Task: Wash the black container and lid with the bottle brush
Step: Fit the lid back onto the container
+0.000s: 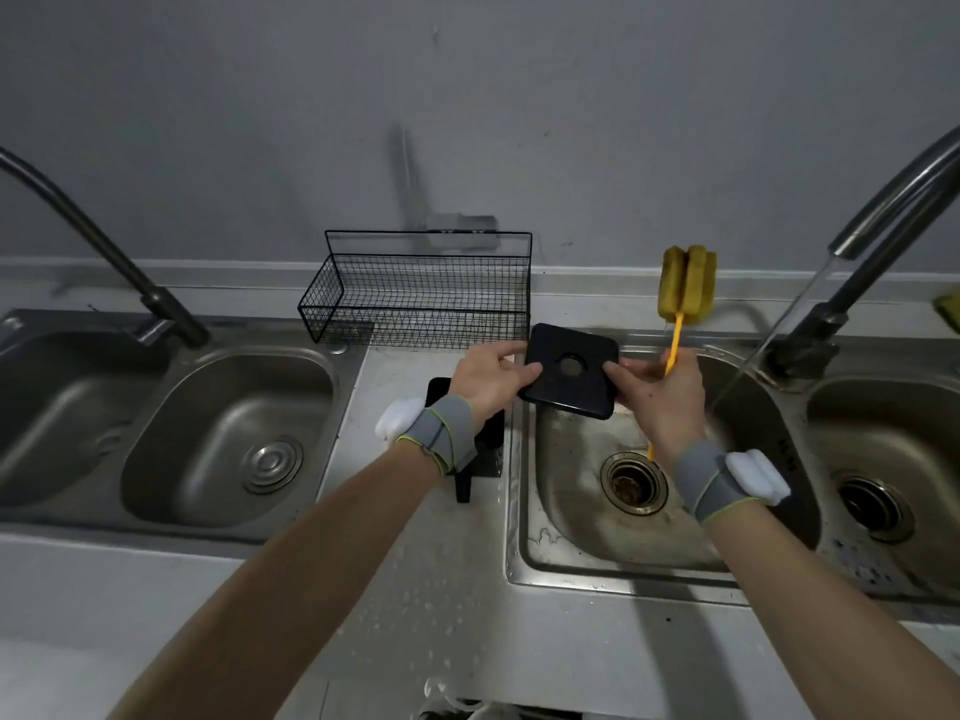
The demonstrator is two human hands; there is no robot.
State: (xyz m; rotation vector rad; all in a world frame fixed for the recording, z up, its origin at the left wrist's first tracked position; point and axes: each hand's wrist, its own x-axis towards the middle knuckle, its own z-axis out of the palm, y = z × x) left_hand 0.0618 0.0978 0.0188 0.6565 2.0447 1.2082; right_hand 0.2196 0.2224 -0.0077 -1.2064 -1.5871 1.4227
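Note:
A square black lid with a round grey centre is held flat over the left edge of the right-hand sink. My left hand grips its left edge. My right hand touches the lid's right edge and also holds the bottle brush by its orange handle, with the yellow sponge head pointing up. The black container sits on the counter under my left wrist, mostly hidden.
A black wire basket stands on the counter behind the lid. Water runs from the right faucet into the sink. Another double sink with a faucet lies at the left. A yellow sponge shows at the right edge.

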